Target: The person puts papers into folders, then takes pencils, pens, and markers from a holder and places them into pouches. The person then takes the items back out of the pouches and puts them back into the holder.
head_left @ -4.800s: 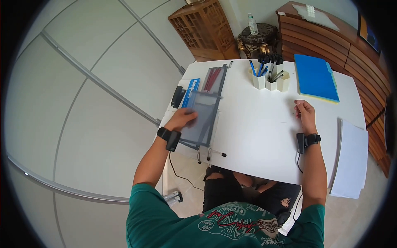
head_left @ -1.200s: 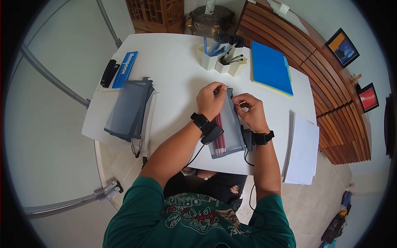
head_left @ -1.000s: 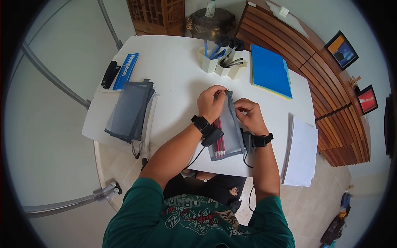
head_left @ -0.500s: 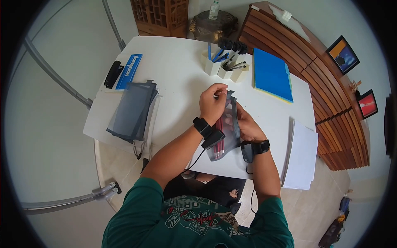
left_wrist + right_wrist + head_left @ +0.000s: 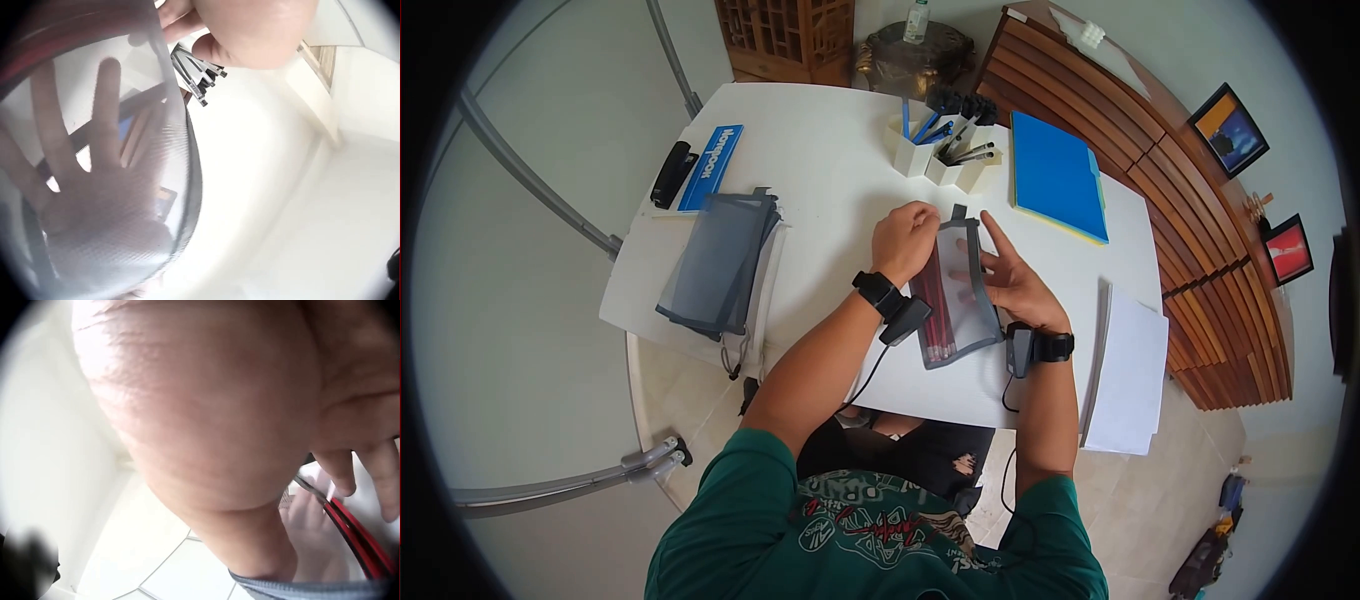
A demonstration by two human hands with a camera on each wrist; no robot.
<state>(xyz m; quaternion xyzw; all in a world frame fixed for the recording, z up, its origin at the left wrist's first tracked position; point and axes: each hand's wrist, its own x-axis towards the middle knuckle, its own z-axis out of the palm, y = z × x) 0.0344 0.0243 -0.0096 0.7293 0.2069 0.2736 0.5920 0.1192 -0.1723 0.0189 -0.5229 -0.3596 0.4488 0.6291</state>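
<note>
A grey mesh zip pouch [image 5: 966,290] with red pencils [image 5: 937,320] showing inside it is held up over the table's front half. My left hand [image 5: 903,243] has curled fingers and pinches the pouch's upper left side. Spread fingers of my right hand [image 5: 1022,285] lie against the pouch's right part; in the left wrist view that right hand [image 5: 106,200] shows through the mesh. The right wrist view has the right palm [image 5: 212,412] large, with the pouch's grey edge [image 5: 306,590] below and red pencils [image 5: 359,540] beside the fingers.
More grey mesh pouches [image 5: 722,262] lie stacked at left, near a blue notebook [image 5: 711,168] and a black stapler [image 5: 672,175]. A white pen holder [image 5: 912,158] with pens stands at the back. A blue folder [image 5: 1057,175] and white papers [image 5: 1127,370] lie at right.
The pencil-filled pouch came from the left pile to the front middle. Lately its body has swung right, and my right hand has gone from pinching at its edge to spread fingers.
</note>
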